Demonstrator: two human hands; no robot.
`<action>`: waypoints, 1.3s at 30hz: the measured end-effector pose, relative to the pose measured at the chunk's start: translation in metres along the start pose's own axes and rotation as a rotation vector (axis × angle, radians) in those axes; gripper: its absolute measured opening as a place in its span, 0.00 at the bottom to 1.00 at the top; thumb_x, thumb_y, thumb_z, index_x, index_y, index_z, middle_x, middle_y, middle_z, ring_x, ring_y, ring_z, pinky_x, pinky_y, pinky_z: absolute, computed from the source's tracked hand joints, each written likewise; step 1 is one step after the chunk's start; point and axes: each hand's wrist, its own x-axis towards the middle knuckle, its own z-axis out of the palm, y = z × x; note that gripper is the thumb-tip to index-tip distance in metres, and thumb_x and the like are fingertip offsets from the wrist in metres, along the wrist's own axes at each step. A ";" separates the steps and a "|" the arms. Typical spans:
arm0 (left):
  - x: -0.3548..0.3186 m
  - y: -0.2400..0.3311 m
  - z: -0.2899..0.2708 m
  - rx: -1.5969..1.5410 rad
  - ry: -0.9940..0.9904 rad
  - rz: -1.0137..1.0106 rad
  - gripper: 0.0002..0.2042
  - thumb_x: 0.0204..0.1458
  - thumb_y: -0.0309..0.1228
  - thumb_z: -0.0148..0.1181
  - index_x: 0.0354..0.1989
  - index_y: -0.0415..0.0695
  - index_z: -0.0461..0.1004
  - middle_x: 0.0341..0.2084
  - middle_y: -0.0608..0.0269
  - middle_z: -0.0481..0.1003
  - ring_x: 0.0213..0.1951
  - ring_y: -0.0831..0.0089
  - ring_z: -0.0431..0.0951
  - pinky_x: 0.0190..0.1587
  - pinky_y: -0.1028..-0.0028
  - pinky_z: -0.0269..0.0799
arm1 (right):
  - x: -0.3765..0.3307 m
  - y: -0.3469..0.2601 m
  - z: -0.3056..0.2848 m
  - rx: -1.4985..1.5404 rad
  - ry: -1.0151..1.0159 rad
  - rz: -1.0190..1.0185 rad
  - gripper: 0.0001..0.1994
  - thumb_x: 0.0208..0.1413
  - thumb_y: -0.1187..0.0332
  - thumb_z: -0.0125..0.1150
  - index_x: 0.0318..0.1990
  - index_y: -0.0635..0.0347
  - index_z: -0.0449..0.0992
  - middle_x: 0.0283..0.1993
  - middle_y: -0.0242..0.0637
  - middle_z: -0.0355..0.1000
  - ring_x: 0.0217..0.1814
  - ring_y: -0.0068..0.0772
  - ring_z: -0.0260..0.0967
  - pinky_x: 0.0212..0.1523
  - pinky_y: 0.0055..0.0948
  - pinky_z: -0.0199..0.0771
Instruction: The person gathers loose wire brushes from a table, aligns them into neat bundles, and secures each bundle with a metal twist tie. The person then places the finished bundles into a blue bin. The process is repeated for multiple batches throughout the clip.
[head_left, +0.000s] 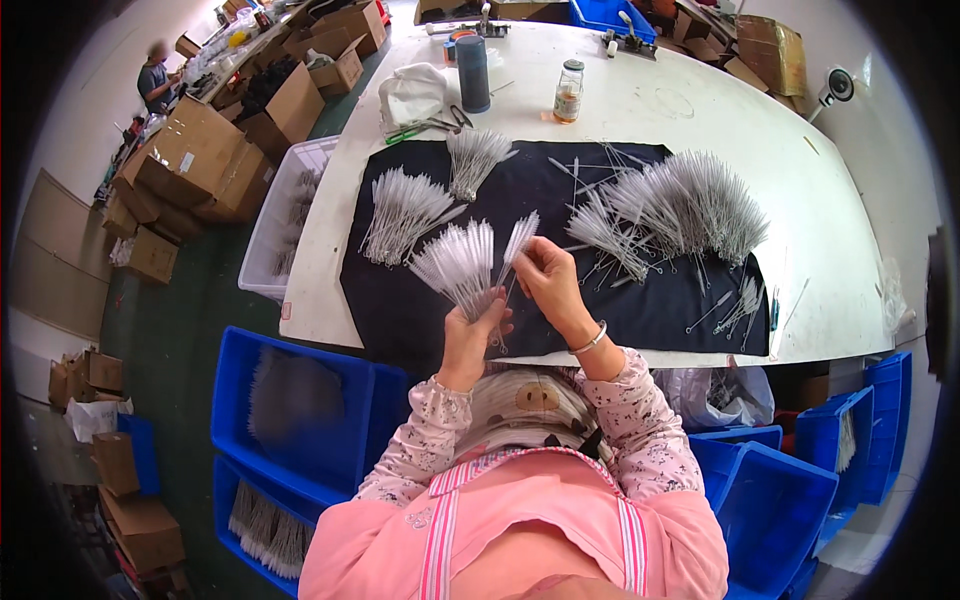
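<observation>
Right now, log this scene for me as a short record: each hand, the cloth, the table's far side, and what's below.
Left hand: holding a fan of brushes
Right hand: fingertips at a smaller bunch, grip unclear
Cloth: dark, on the white table
Cloth, left: brush piles
Cloth, right: a larger heap
Beyond cloth: dark flask, glass jar
Below table: blue bins, both sides
</observation>
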 end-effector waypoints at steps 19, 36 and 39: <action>0.000 0.004 0.017 -0.105 -0.096 -0.206 0.12 0.53 0.30 0.60 0.45 0.43 0.71 0.32 0.62 0.77 0.27 0.82 0.71 0.22 0.83 0.63 | -0.017 0.010 -0.031 0.536 0.280 0.152 0.12 0.61 0.66 0.54 0.44 0.67 0.71 0.25 0.25 0.62 0.17 0.13 0.51 0.16 0.18 0.53; 0.005 -0.012 0.019 -0.185 -0.153 -0.390 0.13 0.53 0.31 0.61 0.46 0.47 0.69 0.37 0.59 0.77 0.38 0.68 0.79 0.30 0.76 0.74 | -0.025 -0.013 -0.040 0.254 0.395 0.215 0.14 0.60 0.60 0.55 0.36 0.63 0.74 0.18 0.24 0.61 0.10 0.11 0.51 0.09 0.15 0.48; -0.001 -0.003 0.026 -0.212 -0.227 -0.387 0.14 0.53 0.30 0.61 0.47 0.46 0.68 0.37 0.57 0.77 0.36 0.69 0.79 0.30 0.76 0.73 | -0.034 0.008 -0.030 0.039 0.341 0.088 0.11 0.58 0.66 0.59 0.40 0.66 0.75 0.19 0.22 0.65 0.15 0.10 0.54 0.14 0.15 0.53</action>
